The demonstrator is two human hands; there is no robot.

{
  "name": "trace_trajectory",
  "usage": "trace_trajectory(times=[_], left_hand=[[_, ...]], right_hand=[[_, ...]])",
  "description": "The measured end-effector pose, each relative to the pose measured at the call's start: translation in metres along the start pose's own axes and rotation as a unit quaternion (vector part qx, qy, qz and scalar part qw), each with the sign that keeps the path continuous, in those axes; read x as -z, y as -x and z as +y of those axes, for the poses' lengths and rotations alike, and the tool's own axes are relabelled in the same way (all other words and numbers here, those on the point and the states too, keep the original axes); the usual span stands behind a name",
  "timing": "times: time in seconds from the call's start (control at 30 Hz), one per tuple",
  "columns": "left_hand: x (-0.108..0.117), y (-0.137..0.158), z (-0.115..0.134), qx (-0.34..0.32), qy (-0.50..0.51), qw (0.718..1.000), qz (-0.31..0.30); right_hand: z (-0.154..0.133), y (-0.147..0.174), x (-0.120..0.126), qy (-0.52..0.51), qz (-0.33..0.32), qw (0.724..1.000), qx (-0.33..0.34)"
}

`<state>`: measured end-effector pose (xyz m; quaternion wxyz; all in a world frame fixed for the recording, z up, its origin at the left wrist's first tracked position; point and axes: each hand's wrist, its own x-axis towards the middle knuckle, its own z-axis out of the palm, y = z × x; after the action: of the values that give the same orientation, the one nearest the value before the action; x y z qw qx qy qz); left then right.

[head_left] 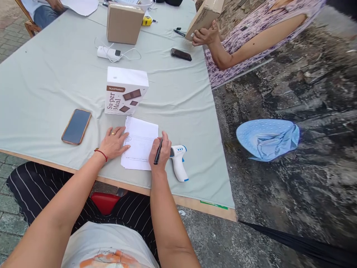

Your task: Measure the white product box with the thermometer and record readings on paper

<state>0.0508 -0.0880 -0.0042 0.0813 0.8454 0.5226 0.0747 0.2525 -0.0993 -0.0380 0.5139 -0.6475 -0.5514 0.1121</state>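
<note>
A small stack of white paper sheets (142, 143) with some writing along the left side lies near the table's front edge. My left hand (113, 143) rests flat with fingers spread, its fingertips on the left margin of the sheets. In my right hand (159, 152) is a black pen (158, 152), held over the right edge of the paper; its writing tip is hidden by the hand. Just right of that hand lies a white and blue infrared thermometer (180, 163). Behind the paper stands a white "Super Meal" box (126, 91).
A smartphone (76, 126) lies at left. Farther back are a cardboard box (125, 24), a white device with a cable (108, 54), a yellow tape measure (147, 20) and a dark phone (181, 54). Another person's hand (206, 35) holds a carton (205, 18). A blue hat (267, 138) lies beyond the table's right edge.
</note>
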Motion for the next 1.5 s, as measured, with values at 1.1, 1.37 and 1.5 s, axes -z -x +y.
trace_trajectory(times=[1.1,1.37,1.5], left_hand=[[-0.002,0.000,0.003,0.001,-0.007,1.000,0.011],[-0.004,0.000,0.003,0.004,-0.006,1.000,0.014],[-0.005,0.000,0.003,0.002,-0.009,1.000,0.015]], right_hand=[[-0.033,0.018,-0.035,-0.167,-0.164,0.969,-0.083],[-0.033,0.018,-0.034,-0.162,-0.171,0.968,-0.082],[-0.034,0.018,-0.033,-0.161,-0.175,0.968,-0.076]])
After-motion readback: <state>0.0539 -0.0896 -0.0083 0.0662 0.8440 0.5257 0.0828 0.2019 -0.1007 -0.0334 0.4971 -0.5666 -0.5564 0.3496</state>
